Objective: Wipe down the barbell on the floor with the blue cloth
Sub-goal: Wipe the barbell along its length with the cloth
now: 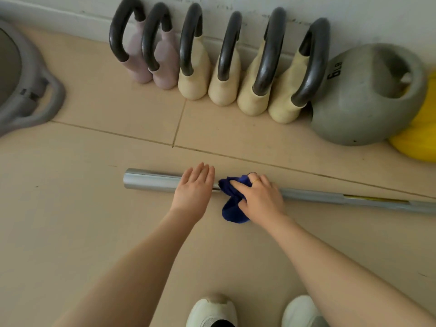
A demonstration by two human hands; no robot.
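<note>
A silver barbell (pixel 151 180) lies across the tan floor, its thick sleeve end at the left and its thin shaft running off to the right edge. My left hand (pixel 194 187) rests flat on the sleeve near the collar, fingers straight and together. My right hand (pixel 259 197) presses the blue cloth (pixel 232 208) onto the shaft just right of the collar, fingers curled over it. Part of the cloth hangs down onto the floor in front of the bar.
Several soft kettlebells with dark handles, pink (pixel 141 55) and cream (pixel 195 76), line the back wall. A grey 6 LB kettlebell (pixel 368 95) and a yellow weight (pixel 417 138) sit at the right. A grey balance trainer (pixel 26 90) is at the left. My white shoes (pixel 212 312) are below.
</note>
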